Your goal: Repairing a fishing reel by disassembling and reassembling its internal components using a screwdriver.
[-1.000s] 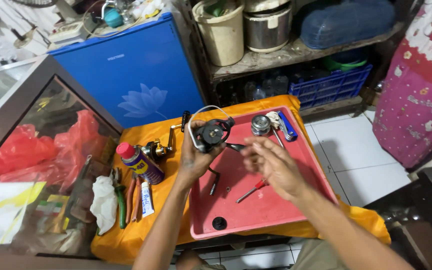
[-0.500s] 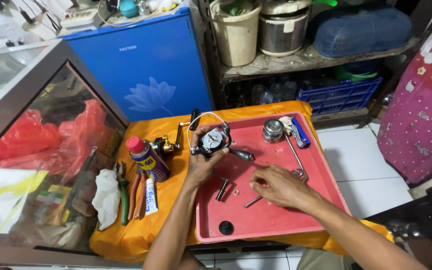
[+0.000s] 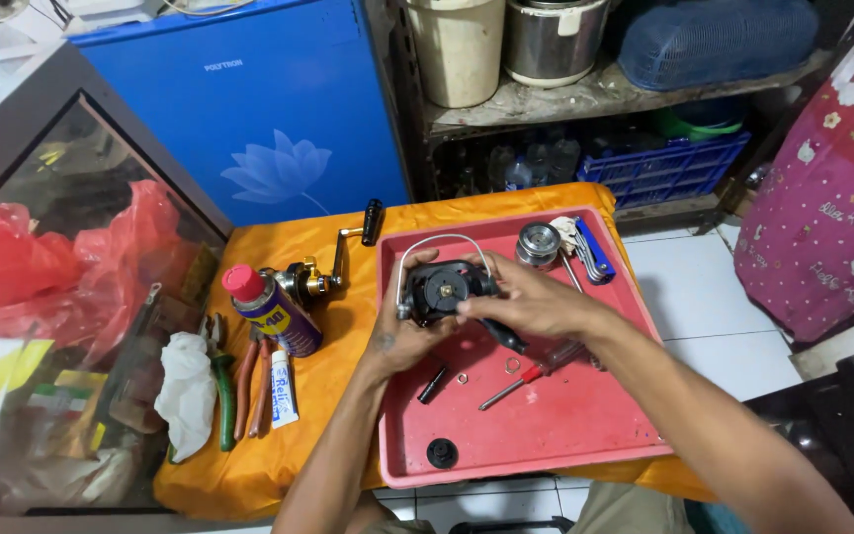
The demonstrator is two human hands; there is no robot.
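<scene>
Gripping a black fishing reel (image 3: 444, 290) over the red tray (image 3: 546, 435), left hand (image 3: 402, 331) and right hand (image 3: 526, 302) clamp its rigid, seemingly weighty body, clear of the thin wire bail.

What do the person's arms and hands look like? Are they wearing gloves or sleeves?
No gloves and no sleeves show: the left hand and the right hand are bare, and so are both forearms. No watch or ring shows. A small dark mark sits near the left wrist.
</scene>
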